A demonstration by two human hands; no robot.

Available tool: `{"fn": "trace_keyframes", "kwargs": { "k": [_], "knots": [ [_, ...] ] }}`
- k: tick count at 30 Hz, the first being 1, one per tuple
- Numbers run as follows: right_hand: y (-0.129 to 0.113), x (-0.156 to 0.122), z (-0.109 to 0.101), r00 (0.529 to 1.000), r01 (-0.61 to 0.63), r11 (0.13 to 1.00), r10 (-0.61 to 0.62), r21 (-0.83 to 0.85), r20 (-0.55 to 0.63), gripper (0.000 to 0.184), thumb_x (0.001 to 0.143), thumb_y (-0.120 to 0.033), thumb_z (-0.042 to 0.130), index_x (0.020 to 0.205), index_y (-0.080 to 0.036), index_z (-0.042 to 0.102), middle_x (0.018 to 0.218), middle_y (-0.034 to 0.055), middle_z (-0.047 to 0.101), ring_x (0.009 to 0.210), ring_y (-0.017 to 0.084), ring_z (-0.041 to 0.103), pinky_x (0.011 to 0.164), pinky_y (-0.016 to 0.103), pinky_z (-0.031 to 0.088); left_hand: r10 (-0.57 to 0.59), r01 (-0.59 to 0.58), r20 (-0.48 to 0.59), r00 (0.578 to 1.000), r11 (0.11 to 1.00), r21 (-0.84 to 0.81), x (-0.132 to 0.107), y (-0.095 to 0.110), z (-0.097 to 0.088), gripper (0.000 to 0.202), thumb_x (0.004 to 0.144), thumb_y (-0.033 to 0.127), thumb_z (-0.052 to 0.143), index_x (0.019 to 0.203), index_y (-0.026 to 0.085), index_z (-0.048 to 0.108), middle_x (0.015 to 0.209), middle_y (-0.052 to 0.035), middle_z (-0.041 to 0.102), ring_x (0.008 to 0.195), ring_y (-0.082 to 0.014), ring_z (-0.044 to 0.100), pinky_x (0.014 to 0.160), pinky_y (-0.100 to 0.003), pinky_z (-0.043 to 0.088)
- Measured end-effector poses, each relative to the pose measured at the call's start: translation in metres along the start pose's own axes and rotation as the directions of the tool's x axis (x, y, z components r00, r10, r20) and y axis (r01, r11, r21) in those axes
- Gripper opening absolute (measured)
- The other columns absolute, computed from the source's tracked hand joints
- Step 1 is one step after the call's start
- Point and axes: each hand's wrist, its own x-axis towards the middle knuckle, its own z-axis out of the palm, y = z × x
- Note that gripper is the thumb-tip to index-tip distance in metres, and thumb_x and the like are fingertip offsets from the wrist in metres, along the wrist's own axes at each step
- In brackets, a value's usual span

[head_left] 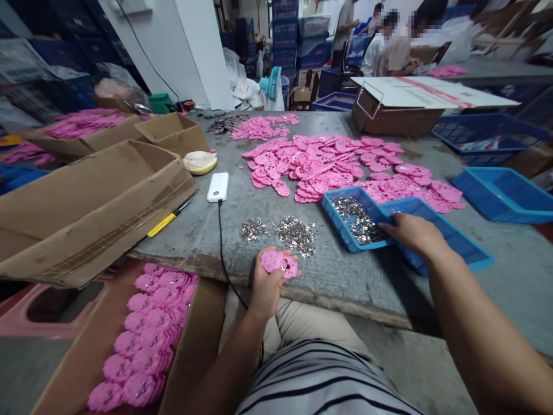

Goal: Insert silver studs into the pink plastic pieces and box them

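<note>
My left hand is closed on a pink plastic piece, held at the near edge of the grey table. My right hand rests on the rim of a small blue tray filled with small silver metal parts; its fingers curl at the tray's edge. Two loose heaps of the same silver parts lie on the table just beyond my left hand. A wide spread of pink pieces covers the table's middle.
A cardboard box by my left knee holds rows of pink pieces. A white power bank with a black cable, a yellow knife and open cartons lie left. Blue trays stand right. People sit at the far back.
</note>
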Motion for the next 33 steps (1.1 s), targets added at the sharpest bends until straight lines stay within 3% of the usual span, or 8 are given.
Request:
{"fn": "trace_keyframes", "kwargs": {
  "k": [3,6,10,14,26,33],
  "knots": [
    [-0.020,-0.015,-0.019,0.998,-0.030,0.999,0.028,-0.038,-0.049,0.042,0.095,-0.035,0.043,0.120,-0.007,0.062,0.120,0.0262,0.063,0.107,0.034,0.060,0.079,0.037,0.045,0.008,-0.008,0.002,1.000,1.000,0.006,0.000,-0.001,-0.001,0.052,0.057,0.013,0.061,0.104,0.024,0.043,0.098,-0.0042,0.068,0.095,-0.0254,0.068,0.077,-0.043,0.055],
    [-0.035,-0.016,-0.025,0.982,0.116,0.991,-0.126,-0.073,-0.139,0.038,0.093,-0.028,0.047,0.122,-0.011,0.063,0.122,0.0204,0.063,0.114,0.031,0.057,0.089,0.035,0.044,0.014,-0.014,0.003,1.000,1.000,0.006,0.000,-0.001,-0.001,0.052,0.056,0.013,0.061,0.104,0.024,0.042,0.098,-0.0041,0.069,0.095,-0.0252,0.068,0.077,-0.043,0.056],
    [-0.053,-0.004,-0.017,0.948,0.315,0.945,-0.308,-0.091,0.085,0.028,0.085,-0.018,0.055,0.108,-0.018,0.070,0.113,0.0131,0.069,0.106,0.026,0.062,0.083,0.030,0.046,0.010,-0.010,-0.011,1.000,1.000,0.006,-0.001,-0.001,0.000,0.053,0.056,0.014,0.061,0.104,0.023,0.042,0.098,-0.0043,0.069,0.094,-0.0251,0.068,0.075,-0.041,0.056],
    [-0.065,0.001,-0.008,0.947,0.283,0.953,-0.259,-0.110,0.189,0.026,0.088,-0.019,0.049,0.098,-0.015,0.073,0.101,0.0159,0.072,0.096,0.027,0.067,0.072,0.030,0.045,0.003,-0.003,-0.019,1.000,1.000,0.007,-0.002,-0.001,0.000,0.053,0.056,0.014,0.061,0.104,0.024,0.042,0.098,-0.0042,0.068,0.094,-0.0247,0.068,0.075,-0.040,0.056],
    [-0.057,0.005,-0.002,0.989,0.137,0.990,-0.136,-0.022,0.058,0.026,0.085,-0.017,0.048,0.099,-0.018,0.070,0.102,0.0150,0.072,0.096,0.027,0.067,0.067,0.028,0.044,-0.001,0.001,-0.020,1.000,1.000,0.024,-0.002,0.000,-0.001,0.053,0.057,0.014,0.062,0.105,0.024,0.042,0.100,-0.0051,0.068,0.097,-0.0267,0.068,0.079,-0.044,0.057],
    [-0.050,0.008,-0.005,0.992,0.125,0.991,-0.126,0.052,0.021,0.029,0.087,-0.019,0.046,0.107,-0.018,0.068,0.105,0.0124,0.072,0.097,0.026,0.067,0.071,0.029,0.045,-0.004,0.005,-0.025,1.000,1.000,0.016,-0.002,0.000,-0.001,0.054,0.056,0.013,0.062,0.105,0.024,0.042,0.100,-0.0053,0.067,0.097,-0.0272,0.068,0.078,-0.045,0.057]
  ]
}}
